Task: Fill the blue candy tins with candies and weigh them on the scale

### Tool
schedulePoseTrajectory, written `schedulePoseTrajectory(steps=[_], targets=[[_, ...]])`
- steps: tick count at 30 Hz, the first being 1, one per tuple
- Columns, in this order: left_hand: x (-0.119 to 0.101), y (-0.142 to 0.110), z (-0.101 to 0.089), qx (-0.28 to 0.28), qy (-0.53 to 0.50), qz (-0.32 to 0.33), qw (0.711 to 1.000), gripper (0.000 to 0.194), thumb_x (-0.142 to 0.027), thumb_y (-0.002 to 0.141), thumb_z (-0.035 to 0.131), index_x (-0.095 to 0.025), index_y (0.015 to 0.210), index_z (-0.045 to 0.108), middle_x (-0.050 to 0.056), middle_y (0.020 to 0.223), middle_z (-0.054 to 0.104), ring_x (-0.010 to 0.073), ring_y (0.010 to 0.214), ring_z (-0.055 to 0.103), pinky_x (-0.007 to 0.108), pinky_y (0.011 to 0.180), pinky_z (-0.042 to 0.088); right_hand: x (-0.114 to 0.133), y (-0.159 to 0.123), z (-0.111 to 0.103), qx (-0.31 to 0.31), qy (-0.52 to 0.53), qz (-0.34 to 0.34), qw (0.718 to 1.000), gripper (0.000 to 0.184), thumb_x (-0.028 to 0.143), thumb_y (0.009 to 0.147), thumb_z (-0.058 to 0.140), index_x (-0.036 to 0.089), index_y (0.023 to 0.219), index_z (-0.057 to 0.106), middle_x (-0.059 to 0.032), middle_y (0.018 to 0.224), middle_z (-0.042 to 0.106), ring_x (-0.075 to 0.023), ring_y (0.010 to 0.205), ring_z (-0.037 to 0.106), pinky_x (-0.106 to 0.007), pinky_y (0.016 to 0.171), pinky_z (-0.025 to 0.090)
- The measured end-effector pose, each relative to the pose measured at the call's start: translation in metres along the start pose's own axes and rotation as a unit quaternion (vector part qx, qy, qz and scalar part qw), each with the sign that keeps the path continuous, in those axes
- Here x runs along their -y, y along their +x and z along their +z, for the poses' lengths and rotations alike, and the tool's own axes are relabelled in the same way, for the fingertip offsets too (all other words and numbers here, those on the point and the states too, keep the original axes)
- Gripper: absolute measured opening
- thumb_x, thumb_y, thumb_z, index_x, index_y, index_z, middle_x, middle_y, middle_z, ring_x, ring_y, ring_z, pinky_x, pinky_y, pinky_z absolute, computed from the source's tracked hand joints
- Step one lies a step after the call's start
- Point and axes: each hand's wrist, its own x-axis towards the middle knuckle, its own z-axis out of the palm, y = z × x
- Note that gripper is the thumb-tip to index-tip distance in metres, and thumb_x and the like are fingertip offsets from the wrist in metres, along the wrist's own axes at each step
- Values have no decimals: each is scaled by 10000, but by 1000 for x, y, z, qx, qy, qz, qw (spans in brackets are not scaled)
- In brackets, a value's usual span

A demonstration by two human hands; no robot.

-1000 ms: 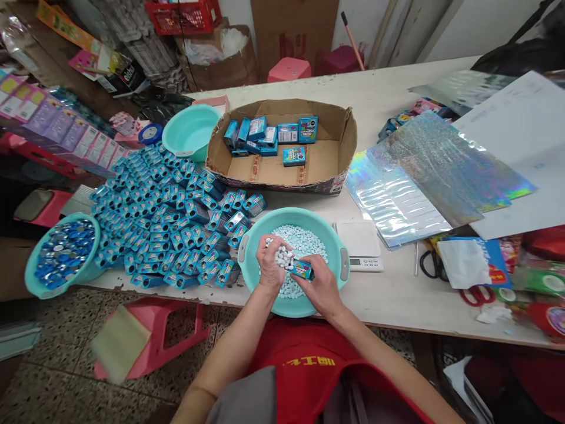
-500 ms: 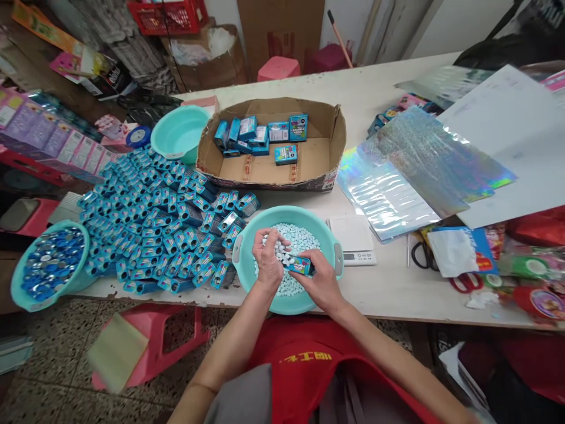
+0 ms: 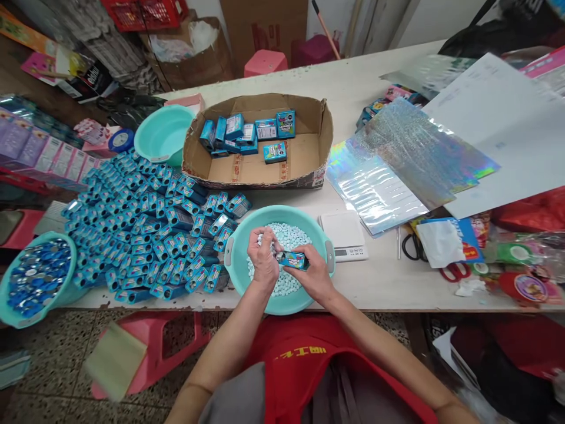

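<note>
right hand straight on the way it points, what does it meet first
Probably the left hand, just beyond the blue box the right hand holds; whether they touch is unclear.

The left hand point(image 3: 263, 261) curls more closely now, and the heap of white pieces point(image 3: 260, 239) that showed in its palm a second ago is largely hidden, with only a few in sight. The small blue box point(image 3: 293, 260) in the right hand point(image 3: 318, 274) lies more level, with more of its printed face showing. The view has swung rightward, so the aqua basin point(image 3: 238, 259) and cardboard carton point(image 3: 260, 171) appear farther left.
</note>
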Motion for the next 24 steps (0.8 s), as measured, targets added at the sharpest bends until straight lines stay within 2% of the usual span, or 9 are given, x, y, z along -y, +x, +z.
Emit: schedulePoseTrajectory(steps=[7, 12, 15, 18, 19, 21, 22, 24], targets=[[-1, -2, 7, 5, -16, 2, 1000, 374, -471, 760, 634, -175, 639, 440, -44, 588, 484, 62, 453, 479, 202, 460, 422, 3, 1, -5, -12, 28, -14, 999, 270, 243, 714, 705, 217, 942, 563, -29, 910, 578, -205, 876, 569, -338, 774, 460], [1, 8, 11, -21, -31, -41, 998, 420, -471, 713, 687, -165, 607, 421, -60, 544, 437, 20, 371, 350, 162, 350, 233, -8, 5, -3, -18, 44, 8, 999, 266, 276, 695, 725, 213, 906, 576, -31, 899, 587, -209, 869, 570, -350, 779, 461], [-6, 12, 12, 9, -51, -72, 996, 446, -511, 709, 680, -168, 605, 413, -63, 528, 416, 17, 358, 317, 167, 349, 204, -13, 7, -8, -10, 77, 27, 997, 294, 301, 669, 756, 222, 901, 593, -19, 893, 596, -204, 865, 575, -348, 789, 463], [-8, 17, 0, 36, -36, -90, 995, 455, -553, 737, 622, -178, 606, 400, -62, 532, 412, 24, 355, 291, 173, 352, 210, -16, 8, -14, -5, 152, 69, 986, 369, 356, 629, 789, 229, 920, 600, -15, 915, 610, -199, 855, 593, -337, 777, 482], [-6, 18, -9, 41, 1, -85, 996, 451, -565, 753, 589, -180, 606, 407, -54, 542, 429, 33, 365, 310, 175, 362, 236, -16, 9, -16, -3, 176, 82, 981, 394, 375, 613, 798, 230, 922, 602, -16, 921, 615, -198, 848, 600, -335, 769, 490], [-2, 24, -31, 74, 150, -64, 984, 421, -563, 740, 585, -181, 610, 465, -21, 595, 510, 75, 453, 439, 194, 428, 350, -16, 13, -17, 1, 203, 96, 974, 419, 401, 583, 813, 227, 906, 612, -18, 917, 625, -202, 842, 610, -334, 761, 503], [0, 28, -43, 98, 250, -47, 962, 382, -540, 706, 623, -182, 625, 517, 4, 655, 567, 113, 557, 524, 221, 504, 418, -15, 16, -19, 3, 207, 95, 974, 419, 410, 573, 818, 225, 891, 619, -19, 905, 627, -204, 840, 614, -335, 759, 508], [-2, 39, -60, 136, 420, 8, 897, 280, -450, 638, 699, -195, 725, 623, 47, 848, 649, 194, 819, 601, 296, 707, 482, -10, 22, -24, 14, 211, 82, 974, 409, 416, 563, 822, 222, 871, 634, -23, 900, 629, -209, 848, 619, -334, 760, 515]])
